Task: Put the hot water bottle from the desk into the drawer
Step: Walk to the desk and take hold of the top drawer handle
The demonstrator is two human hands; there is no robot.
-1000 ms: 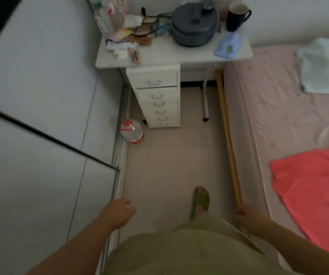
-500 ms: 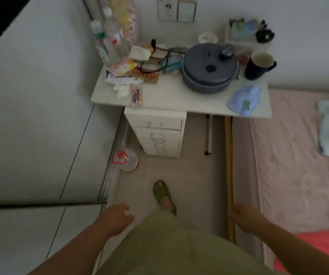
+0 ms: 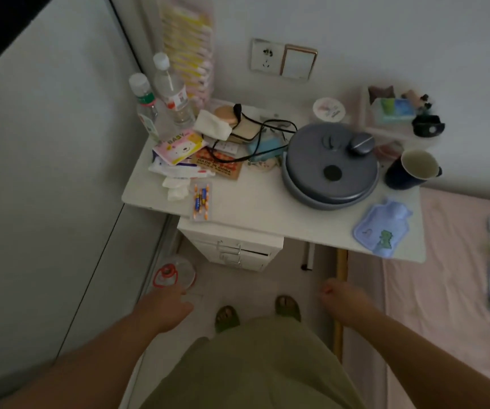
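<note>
A small pale blue hot water bottle (image 3: 381, 228) with a green figure printed on it lies flat near the front right corner of the white desk (image 3: 264, 211). Under the desk's left half stands a white drawer unit (image 3: 234, 252); only its top drawers with metal handles show, and they are closed. My left hand (image 3: 164, 308) hangs low in front of the unit, fingers loosely curled, holding nothing. My right hand (image 3: 344, 299) hangs below the desk's right part, also loosely curled and empty.
On the desk are a grey round lidded pot (image 3: 329, 166), a dark mug (image 3: 412, 169), two water bottles (image 3: 161, 95), cables, packets and a battery pack (image 3: 201, 199). A large water jug (image 3: 175, 274) stands on the floor left of the drawers. A bed (image 3: 450, 290) runs along the right.
I have walked up to the desk, which now fills the upper view. Both hands have stayed low at my sides and empty.
</note>
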